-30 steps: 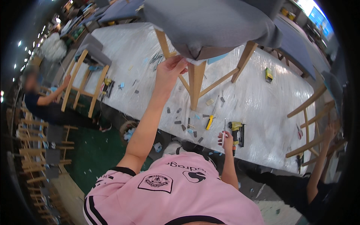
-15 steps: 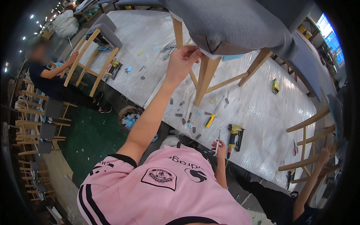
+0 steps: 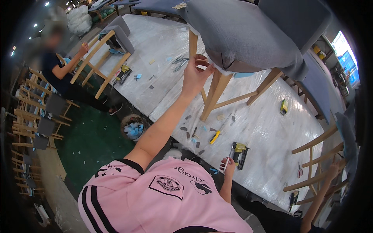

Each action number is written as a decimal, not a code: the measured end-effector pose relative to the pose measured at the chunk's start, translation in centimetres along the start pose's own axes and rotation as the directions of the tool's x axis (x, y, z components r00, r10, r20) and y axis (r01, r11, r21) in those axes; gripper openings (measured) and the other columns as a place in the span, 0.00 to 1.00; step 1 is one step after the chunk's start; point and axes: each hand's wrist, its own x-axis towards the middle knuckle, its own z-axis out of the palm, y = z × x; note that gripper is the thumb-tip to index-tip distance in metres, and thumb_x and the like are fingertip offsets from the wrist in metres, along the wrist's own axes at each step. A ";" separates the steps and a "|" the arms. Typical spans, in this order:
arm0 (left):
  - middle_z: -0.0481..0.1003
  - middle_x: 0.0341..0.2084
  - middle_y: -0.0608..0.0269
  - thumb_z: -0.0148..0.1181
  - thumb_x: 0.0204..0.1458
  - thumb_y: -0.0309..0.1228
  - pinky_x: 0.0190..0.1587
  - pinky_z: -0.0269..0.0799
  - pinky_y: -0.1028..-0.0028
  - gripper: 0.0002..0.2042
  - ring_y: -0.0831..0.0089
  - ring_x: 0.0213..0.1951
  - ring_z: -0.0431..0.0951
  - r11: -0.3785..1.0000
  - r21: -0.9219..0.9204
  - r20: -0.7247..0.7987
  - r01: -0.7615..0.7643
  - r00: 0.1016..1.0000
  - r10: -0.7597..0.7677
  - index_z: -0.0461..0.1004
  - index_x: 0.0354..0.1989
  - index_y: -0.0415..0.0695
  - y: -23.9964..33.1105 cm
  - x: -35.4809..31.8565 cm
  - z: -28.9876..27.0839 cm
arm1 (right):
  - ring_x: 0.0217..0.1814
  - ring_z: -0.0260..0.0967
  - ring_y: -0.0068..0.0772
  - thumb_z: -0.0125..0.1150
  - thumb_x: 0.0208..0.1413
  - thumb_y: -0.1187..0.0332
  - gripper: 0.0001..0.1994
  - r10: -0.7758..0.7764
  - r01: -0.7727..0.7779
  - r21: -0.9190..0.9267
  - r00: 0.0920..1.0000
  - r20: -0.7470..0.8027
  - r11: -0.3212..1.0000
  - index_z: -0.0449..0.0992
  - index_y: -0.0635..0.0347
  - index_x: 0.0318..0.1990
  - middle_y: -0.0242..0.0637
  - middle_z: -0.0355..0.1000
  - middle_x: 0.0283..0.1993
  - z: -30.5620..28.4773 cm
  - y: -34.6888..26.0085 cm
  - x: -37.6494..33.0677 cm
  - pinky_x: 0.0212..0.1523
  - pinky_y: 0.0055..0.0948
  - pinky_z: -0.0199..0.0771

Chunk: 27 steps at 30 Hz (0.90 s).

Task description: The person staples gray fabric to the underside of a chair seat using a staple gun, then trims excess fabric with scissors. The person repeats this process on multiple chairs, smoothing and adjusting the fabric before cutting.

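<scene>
A chair with a grey upholstered seat (image 3: 248,39) and wooden legs (image 3: 214,95) stands upright on the wrapped table (image 3: 268,136). At the seat's near left corner my left hand (image 3: 197,75) has its thumb and bent fingers closed on the edge of the seat cover, where white lining (image 3: 224,72) shows. Low beside the table edge, my right hand (image 3: 230,167) grips a slim white-handled tool (image 3: 226,164); its tip is not clear now. Next to that hand lies a yellow and black staple gun (image 3: 239,154).
A yellow-handled screwdriver (image 3: 214,136), dark scraps (image 3: 188,134), a small yellow box (image 3: 284,106) and scissors (image 3: 299,171) lie on the table. A scrap bin (image 3: 134,131) stands left. Co-workers handle a tipped chair (image 3: 104,58) at left and another chair (image 3: 314,167) at right.
The view has shifted, so the chair sits slightly lower. My left hand stays at the corner with its fingers bent differently. The white-handled tool has turned; its metal shaft showed before.
</scene>
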 end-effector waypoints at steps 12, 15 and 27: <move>0.82 0.32 0.65 0.65 0.63 0.38 0.37 0.75 0.79 0.14 0.81 0.32 0.78 0.962 -0.161 0.217 0.219 0.959 -0.182 0.82 0.44 0.37 -2.5 0.2 -2.0 | 0.26 0.77 0.32 0.69 0.60 0.61 0.24 0.002 0.005 -0.095 0.997 0.079 0.995 0.71 0.62 0.59 0.41 0.80 0.37 0.6 -0.6 -0.4 0.22 0.31 0.77; 0.82 0.32 0.66 0.63 0.63 0.38 0.36 0.75 0.80 0.14 0.82 0.31 0.78 0.951 -0.159 0.299 0.264 0.931 -0.208 0.84 0.43 0.38 -1.3 0.3 -1.7 | 0.26 0.77 0.32 0.69 0.60 0.61 0.24 0.014 -0.007 -0.104 0.997 0.071 0.995 0.71 0.61 0.59 0.42 0.80 0.37 0.2 -0.7 -0.8 0.21 0.30 0.77; 0.82 0.34 0.62 0.65 0.60 0.39 0.34 0.76 0.78 0.18 0.78 0.28 0.78 0.949 -0.113 0.202 0.296 0.942 -0.269 0.82 0.48 0.34 0.4 0.2 -1.0 | 0.25 0.77 0.32 0.70 0.60 0.63 0.23 -0.003 0.013 -0.086 0.994 0.112 0.996 0.71 0.62 0.59 0.41 0.79 0.36 1.2 -1.9 -0.6 0.21 0.29 0.77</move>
